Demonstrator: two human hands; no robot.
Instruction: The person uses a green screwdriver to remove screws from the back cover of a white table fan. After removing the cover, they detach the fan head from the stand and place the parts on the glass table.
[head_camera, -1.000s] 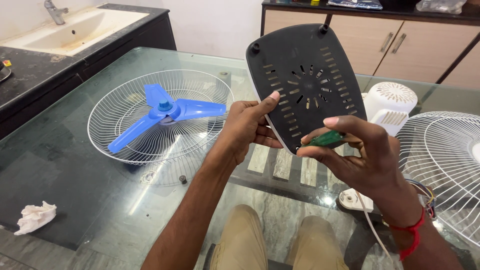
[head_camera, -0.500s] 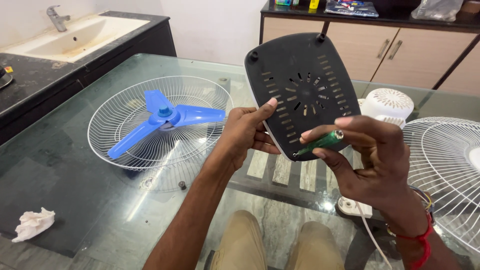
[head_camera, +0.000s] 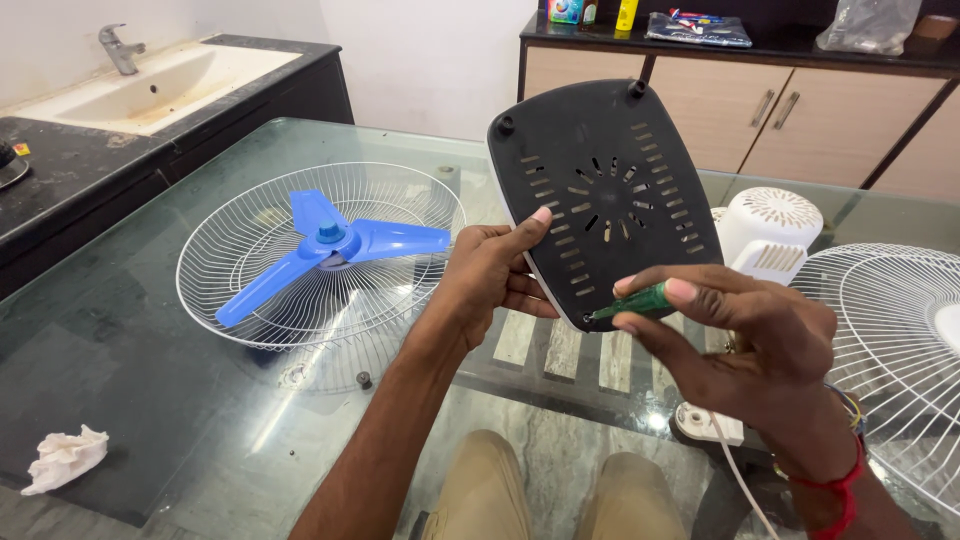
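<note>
1. Head view: the left hand (head_camera: 490, 275) is clamped on the edge of the dark base plate (head_camera: 605, 195), held upright above the glass bench (head_camera: 140, 380).
2. The right hand (head_camera: 745, 340) is closed on a green screwdriver (head_camera: 630, 302), its tip at a lower corner screw. Keep the tip square and the plate steady.
3. The plate is matte slotted plastic; the white wire guard (head_camera: 320, 255) carries a glossy blue blade (head_camera: 325, 245).
</note>
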